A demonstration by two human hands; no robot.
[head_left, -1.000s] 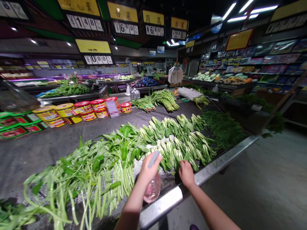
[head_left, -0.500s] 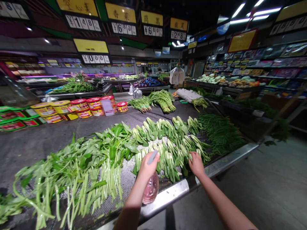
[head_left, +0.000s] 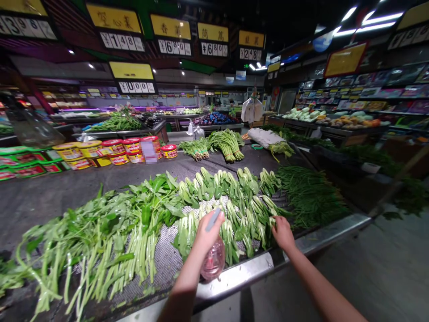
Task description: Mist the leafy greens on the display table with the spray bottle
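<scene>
My left hand (head_left: 210, 230) is wrapped round the neck of a spray bottle (head_left: 214, 261) with a clear pink body and a grey top (head_left: 213, 220). The bottle hangs over the front edge of the vegetable stand, just before the near row of bok choy (head_left: 229, 237). At the right end of that row, my right hand (head_left: 284, 232) has its fingers curled on a bok choy (head_left: 271, 226); its fingertips are partly hidden. A second row of bok choy (head_left: 217, 183) lies behind, leaves toward me.
Long-stemmed leafy greens (head_left: 117, 241) spread over the left of the stand, thin green chives (head_left: 308, 197) over the right. Tied green bundles (head_left: 228, 145) and stacked tubs (head_left: 112, 150) stand behind. A metal rim (head_left: 241, 275) borders the front. Price signs (head_left: 115, 33) hang above.
The view has shifted slightly. My right hand has moved a little to the right along the near row of bok choy. My left hand still grips the spray bottle.
</scene>
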